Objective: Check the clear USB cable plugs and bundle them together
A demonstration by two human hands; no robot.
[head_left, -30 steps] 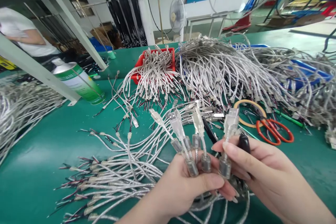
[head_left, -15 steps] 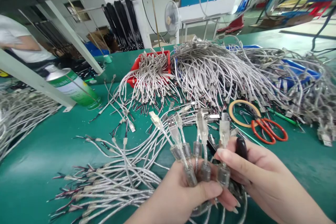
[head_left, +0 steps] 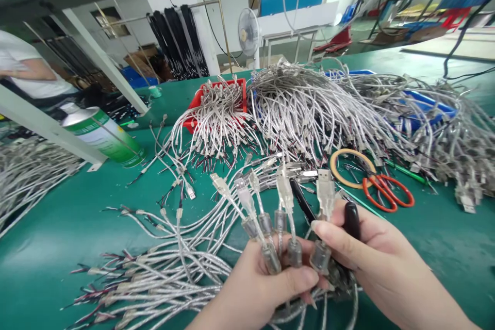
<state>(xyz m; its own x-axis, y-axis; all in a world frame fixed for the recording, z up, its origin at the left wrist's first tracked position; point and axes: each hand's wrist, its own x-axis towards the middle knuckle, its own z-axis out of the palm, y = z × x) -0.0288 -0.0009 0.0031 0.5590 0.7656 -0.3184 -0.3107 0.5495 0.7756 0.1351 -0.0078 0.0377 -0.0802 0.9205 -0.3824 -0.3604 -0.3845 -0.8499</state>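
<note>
My left hand (head_left: 259, 289) grips a bunch of clear silver USB cables (head_left: 270, 216) by their ferrite beads, with the plugs fanned upward. My right hand (head_left: 371, 263) pinches the rightmost cable (head_left: 324, 201) at its bead, and a black tool handle (head_left: 351, 219) sticks up between its fingers. The cables' loose ends trail down and left into a spread of stripped wire ends (head_left: 154, 278) on the green table (head_left: 58, 237).
Large heaps of the same cables (head_left: 309, 108) cover the far table, over a red bin (head_left: 197, 100) and blue trays (head_left: 429, 105). Orange scissors (head_left: 386, 191) and a tape ring (head_left: 350, 167) lie right of the hands. A green spray can (head_left: 102, 134) stands at left. Another person's arm (head_left: 23, 69) shows far left.
The view has shifted slightly, so the table's contents sit further left. My right hand has slid the rightmost cable closer into the bunch; the left hand keeps its grip.
</note>
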